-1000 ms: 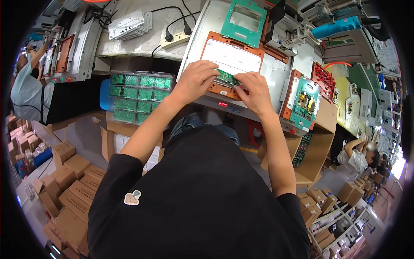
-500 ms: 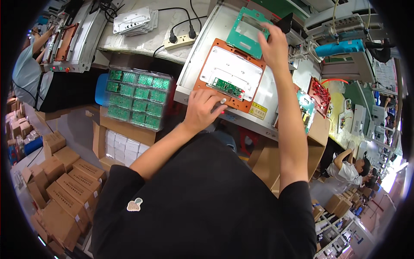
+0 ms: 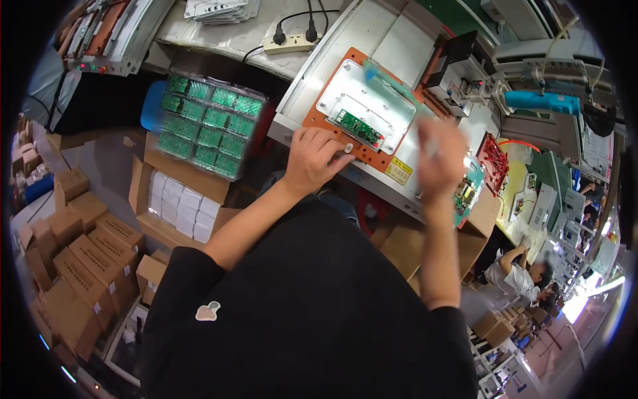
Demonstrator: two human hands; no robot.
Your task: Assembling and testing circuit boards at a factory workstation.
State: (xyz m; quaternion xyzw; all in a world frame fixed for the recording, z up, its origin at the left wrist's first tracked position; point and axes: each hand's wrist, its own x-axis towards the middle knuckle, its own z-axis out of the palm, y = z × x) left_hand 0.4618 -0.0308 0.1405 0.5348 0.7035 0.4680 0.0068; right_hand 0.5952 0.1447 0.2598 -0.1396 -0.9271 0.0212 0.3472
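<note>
While L hand point(image 3: 314, 159) curls by orange fixt. point(image 3: 382, 161), R hand point(image 3: 440, 156) blurred.

A panel point(image 3: 359, 88) lay in the fixture point(image 3: 380, 159), and a circuit board point(image 3: 359, 128) sat on that panel toward the fixture's near edge. Left of the fixture was a tray point(image 3: 249, 137) of other boards point(image 3: 219, 137). A carton point(image 3: 138, 189) holding small boxes point(image 3: 179, 207) stood left of the fixture and nearer the person. Behind the fixture, to its left, lay a power strip point(image 3: 289, 44); farther left behind it, stacked plates point(image 3: 222, 9). Right of the fixture were bundled leads point(image 3: 493, 163) and, farther right, a tool point(image 3: 541, 102).
</note>
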